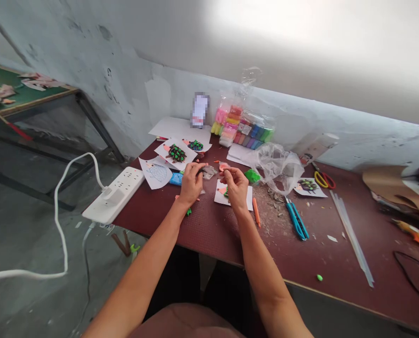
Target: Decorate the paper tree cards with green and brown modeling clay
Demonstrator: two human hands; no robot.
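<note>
My left hand (191,183) is closed over the middle of the table, its fingertips at a small clear plastic packet (209,172) with something dark in it. My right hand (236,185) pinches a small pink clay piece (224,167), which seems partly wrapped in clear film. Under the right hand lies a white card (221,199) bearing a pink and green clay shape, partly hidden by the hand. An orange clay stick (256,212) lies just right of this card. Bright green clay (252,176) sits in clear wrapping beyond the right hand.
Finished hedgehog cards (177,153) and a hedgehog drawing (156,174) lie left, near a power strip (114,195). Packs of coloured clay (244,129) lean at the wall. Rightward are striped seeds (275,199), teal snips (297,219), scissors (324,179), glue sticks (352,239) and a glue gun (417,237).
</note>
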